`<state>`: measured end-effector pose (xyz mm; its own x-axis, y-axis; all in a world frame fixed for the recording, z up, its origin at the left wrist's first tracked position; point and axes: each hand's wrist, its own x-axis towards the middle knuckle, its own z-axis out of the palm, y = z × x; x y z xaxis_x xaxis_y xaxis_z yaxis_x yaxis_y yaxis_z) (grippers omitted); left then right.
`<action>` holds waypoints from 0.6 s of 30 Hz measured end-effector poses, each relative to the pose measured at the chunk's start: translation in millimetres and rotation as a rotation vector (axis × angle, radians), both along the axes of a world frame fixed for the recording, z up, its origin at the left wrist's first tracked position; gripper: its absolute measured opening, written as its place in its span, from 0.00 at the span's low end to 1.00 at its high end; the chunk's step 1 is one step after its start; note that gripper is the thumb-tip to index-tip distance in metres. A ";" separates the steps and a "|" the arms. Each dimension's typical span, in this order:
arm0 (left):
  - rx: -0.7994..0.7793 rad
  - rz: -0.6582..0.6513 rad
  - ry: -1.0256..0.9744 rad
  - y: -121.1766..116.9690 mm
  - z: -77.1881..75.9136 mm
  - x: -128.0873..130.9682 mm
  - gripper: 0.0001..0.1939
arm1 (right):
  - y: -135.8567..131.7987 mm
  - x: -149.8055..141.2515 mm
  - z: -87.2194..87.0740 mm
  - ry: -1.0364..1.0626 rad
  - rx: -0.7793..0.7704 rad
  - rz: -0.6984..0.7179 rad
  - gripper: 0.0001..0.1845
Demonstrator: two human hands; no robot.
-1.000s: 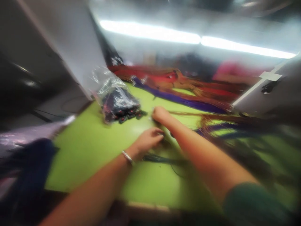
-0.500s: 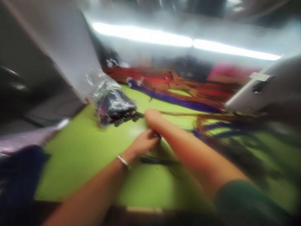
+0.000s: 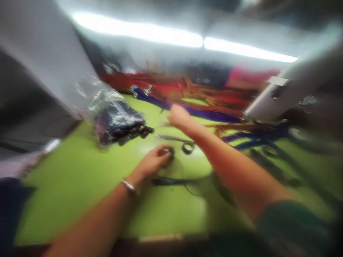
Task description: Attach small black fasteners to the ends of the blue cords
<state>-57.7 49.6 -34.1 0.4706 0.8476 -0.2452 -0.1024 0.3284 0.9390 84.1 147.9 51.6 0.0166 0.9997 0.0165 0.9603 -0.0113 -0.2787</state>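
Observation:
My left hand [image 3: 155, 160], with a silver bangle at the wrist, is closed in a pinch on a small dark part [image 3: 171, 153] just above the green table; blur hides its kind. A thin dark wire curves down near it. Farther forward, my right hand [image 3: 179, 116] looks curled closed beside the purple wire bundle [image 3: 203, 113]; what its fingers hold, if anything, I cannot make out. Below the right forearm lies a roll of tape [image 3: 188, 147], next to a grey wire strand [image 3: 174, 138]. A dark cable bundle [image 3: 174, 181] rests nearer me.
At the left, a clear plastic bag [image 3: 118, 117] of black connectors lies with several spilling from its mouth. Red and orange wires [image 3: 160, 80] stretch along the back. More purple and brown wires [image 3: 254, 135] cover the right side. Grey panels [image 3: 50, 46] flank the green table [image 3: 88, 200].
My hands have moved apart. The right one went forward towards the purple wires, while the left stays low with the small dark part. The tape roll is now visible, and the view has shifted.

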 end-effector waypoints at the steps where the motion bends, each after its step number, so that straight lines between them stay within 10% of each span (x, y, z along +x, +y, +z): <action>1: -0.032 0.011 -0.039 -0.8 2.0 0.4 0.20 | -12.2 7.1 6.3 0.057 0.075 0.010 0.12; 9: -0.209 0.049 -0.181 -1.6 7.0 1.9 0.17 | -126.3 34.4 -29.6 0.565 0.058 0.067 0.08; 18: -0.240 0.038 -0.190 -2.2 8.4 2.7 0.15 | -129.1 32.7 -60.9 0.364 0.171 0.159 0.07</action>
<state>-54.9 47.4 -25.7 0.4962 0.7940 -0.3512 -0.2848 0.5310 0.7980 116.7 18.9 -9.2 -0.1021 0.9736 0.2040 0.7850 0.2048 -0.5847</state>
